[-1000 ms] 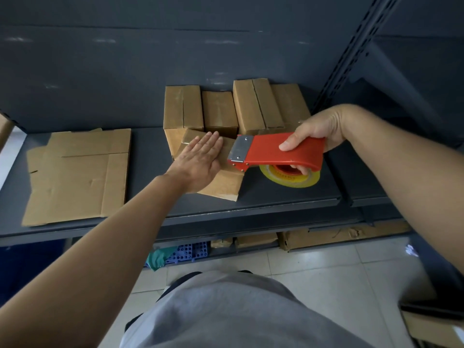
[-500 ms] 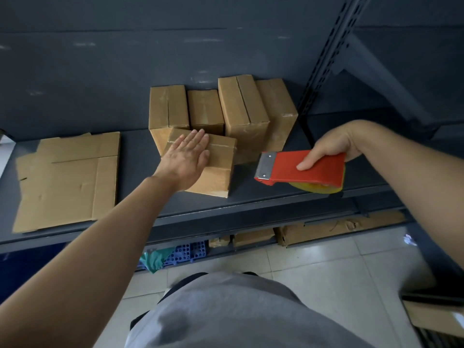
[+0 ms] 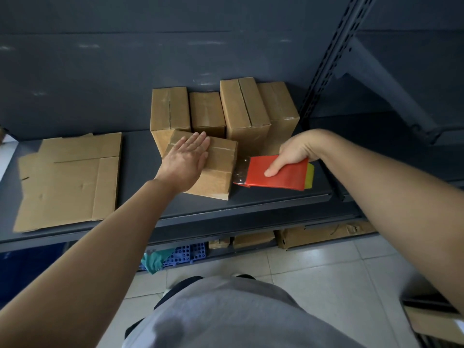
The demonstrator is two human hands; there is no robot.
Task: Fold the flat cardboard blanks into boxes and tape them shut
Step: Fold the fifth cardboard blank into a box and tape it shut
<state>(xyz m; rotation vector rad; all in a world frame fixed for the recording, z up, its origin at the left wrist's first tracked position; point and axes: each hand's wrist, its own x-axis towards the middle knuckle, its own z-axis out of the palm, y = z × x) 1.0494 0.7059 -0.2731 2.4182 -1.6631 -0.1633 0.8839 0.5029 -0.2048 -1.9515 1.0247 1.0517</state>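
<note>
While the left grip (image 3: 184, 163) presses flat, fingers straight, on the box (image 3: 218, 169) at frame centre, the right grip (image 3: 295, 153) curls round the red tape dispenser (image 3: 278, 174).
The dispenser's blade sits at the box's right edge on the shelf (image 3: 263, 198). Best, I judge: weight the flaps firmly, run tape straight along the seam, then cut cleanly. A flat blank (image 3: 67, 182) lies at the left.
</note>
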